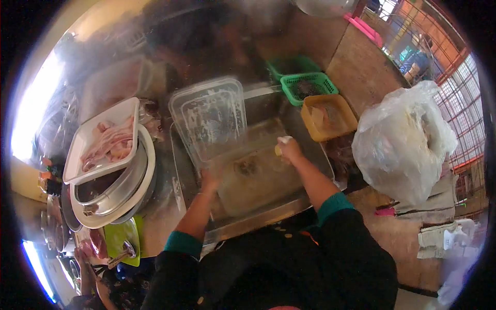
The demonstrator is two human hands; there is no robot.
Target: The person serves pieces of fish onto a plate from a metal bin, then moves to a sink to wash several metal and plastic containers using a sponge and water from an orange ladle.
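My right hand (pixel 292 152) is closed around a small yellow sponge (pixel 278 150), with white foam on the fingers. It is over the right part of a metal sink (pixel 248 193), whose drain (pixel 244 167) shows as a dark patch. My left hand (pixel 210 180) is at the sink's left side, by the lower end of a translucent rectangular plastic container or lid (pixel 211 116). That piece leans at the back left and has whitish streaks. My left fingers are blurred, so their grip cannot be made out. A clear plastic sheet or tub seems to lie over the basin, its outline faint.
Left, a white tray (pixel 73 166) of raw meat (pixel 110 145) rests on stacked bowls (pixel 149 170). A green cutting board (pixel 112 236) and another person's hand (pixel 80 255) are below. Right are a green basket (pixel 290 93), a yellow tub (pixel 347 130) and a full plastic bag (pixel 395 147).
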